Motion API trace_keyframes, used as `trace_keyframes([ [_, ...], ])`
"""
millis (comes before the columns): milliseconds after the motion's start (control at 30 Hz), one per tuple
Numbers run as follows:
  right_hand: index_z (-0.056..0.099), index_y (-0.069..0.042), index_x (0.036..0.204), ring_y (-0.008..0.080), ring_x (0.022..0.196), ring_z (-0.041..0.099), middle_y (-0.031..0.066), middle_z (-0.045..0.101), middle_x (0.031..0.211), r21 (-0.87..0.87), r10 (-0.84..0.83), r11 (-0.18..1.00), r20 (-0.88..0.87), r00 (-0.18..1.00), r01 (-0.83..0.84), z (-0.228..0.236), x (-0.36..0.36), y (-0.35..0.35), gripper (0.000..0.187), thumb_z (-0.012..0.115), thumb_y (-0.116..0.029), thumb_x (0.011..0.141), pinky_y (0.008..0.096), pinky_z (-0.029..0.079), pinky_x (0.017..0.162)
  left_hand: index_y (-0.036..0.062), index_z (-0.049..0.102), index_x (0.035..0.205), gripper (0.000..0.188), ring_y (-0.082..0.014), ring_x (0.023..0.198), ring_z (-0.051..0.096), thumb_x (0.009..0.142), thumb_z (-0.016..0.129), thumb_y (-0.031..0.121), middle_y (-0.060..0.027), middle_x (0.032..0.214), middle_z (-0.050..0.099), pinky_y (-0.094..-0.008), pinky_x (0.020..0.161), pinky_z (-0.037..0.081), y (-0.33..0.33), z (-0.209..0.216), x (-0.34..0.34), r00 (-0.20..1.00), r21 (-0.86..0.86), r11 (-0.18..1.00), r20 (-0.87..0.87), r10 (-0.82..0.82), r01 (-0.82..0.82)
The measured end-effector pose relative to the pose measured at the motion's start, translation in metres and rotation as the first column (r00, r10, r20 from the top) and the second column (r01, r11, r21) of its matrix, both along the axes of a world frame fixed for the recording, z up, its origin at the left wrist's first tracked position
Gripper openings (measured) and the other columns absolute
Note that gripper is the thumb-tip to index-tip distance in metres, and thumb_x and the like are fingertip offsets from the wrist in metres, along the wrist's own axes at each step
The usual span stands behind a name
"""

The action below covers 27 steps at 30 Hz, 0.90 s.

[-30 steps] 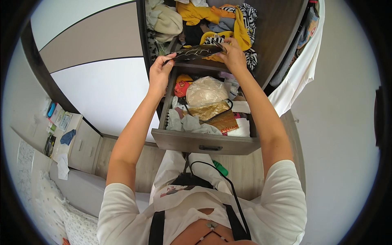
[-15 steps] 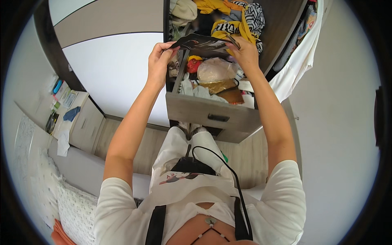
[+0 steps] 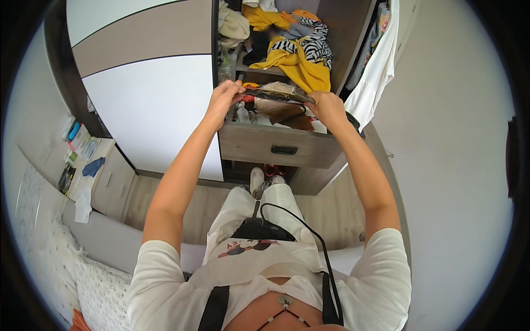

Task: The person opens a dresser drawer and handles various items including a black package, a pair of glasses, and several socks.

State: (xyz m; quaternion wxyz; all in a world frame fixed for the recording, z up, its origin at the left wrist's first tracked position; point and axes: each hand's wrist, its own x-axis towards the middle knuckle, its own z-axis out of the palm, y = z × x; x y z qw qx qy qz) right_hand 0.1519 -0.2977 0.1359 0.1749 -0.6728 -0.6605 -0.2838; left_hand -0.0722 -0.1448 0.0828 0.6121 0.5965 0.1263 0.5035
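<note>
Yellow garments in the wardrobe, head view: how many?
2. One mustard-yellow cloth garment drapes over the shelf edge above the open wooden drawer; another yellow-orange garment lies higher, at the back. More may be hidden in the pile.

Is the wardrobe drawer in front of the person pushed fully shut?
No, the drawer stands pulled out, with bags and clutter showing inside it below the flat packet held by both hands.

A flat clear plastic packet (image 3: 274, 92) with dark contents is lying roughly level, stretching left to right just above the open wooden drawer (image 3: 276, 144). The left hand (image 3: 222, 99) is gripping its left end and the right hand (image 3: 327, 106) its right end, fingers pinching the edges.
</note>
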Motion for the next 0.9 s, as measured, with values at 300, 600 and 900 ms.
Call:
trace_keyframes([
  [300, 0.064, -0.006, 0.093, 0.0274, 0.079, 0.061, 0.0163, 0.063, 0.082, -0.210, -0.075, 0.977, -0.547, 0.834, -0.050, -0.004, 0.050, 0.026, 0.021, 0.064, -0.013, 0.074, 0.0327, 0.046, 0.071, 0.0041, 0.057, 0.083, 0.014, -0.0255, 0.102, 0.051, 0.071, 0.060, 0.010, -0.0121, 0.096, 0.059, -0.0304, 0.091, 0.035, 0.057, -0.025, 0.044, 0.767, 0.630, 0.777, -0.495, 0.409, -0.008],
  [600, 0.030, -0.013, 0.131, 0.0396, 0.098, 0.053, 0.0246, 0.039, 0.124, -0.087, -0.354, 0.935, -0.177, 0.918, 0.344, 0.039, 0.121, 0.141, 0.081, 0.073, -0.027, 0.063, 0.0427, 0.045, 0.082, 0.0010, 0.055, 0.085, 0.017, -0.0301, 0.085, 0.053, 0.070, 0.061, 0.005, -0.0146, 0.087, 0.054, -0.0358, 0.075, 0.042, 0.108, 0.025, 0.087, 0.804, 0.831, 0.556, -0.328, 0.496, -0.004],
  [900, 0.018, -0.002, 0.135, 0.0338, 0.091, 0.059, 0.0232, 0.060, 0.095, -0.410, -0.425, 0.849, -0.153, 0.892, 0.335, 0.045, 0.174, 0.251, 0.107, 0.076, -0.045, 0.055, 0.0394, 0.047, 0.075, -0.0018, 0.042, 0.118, 0.047, -0.0364, 0.110, 0.043, 0.074, 0.057, 0.006, -0.0201, 0.119, 0.046, -0.0381, 0.092, 0.037, 0.215, 0.047, 0.164, 0.611, 0.820, 0.556, -0.371, 0.699, -0.138],
])
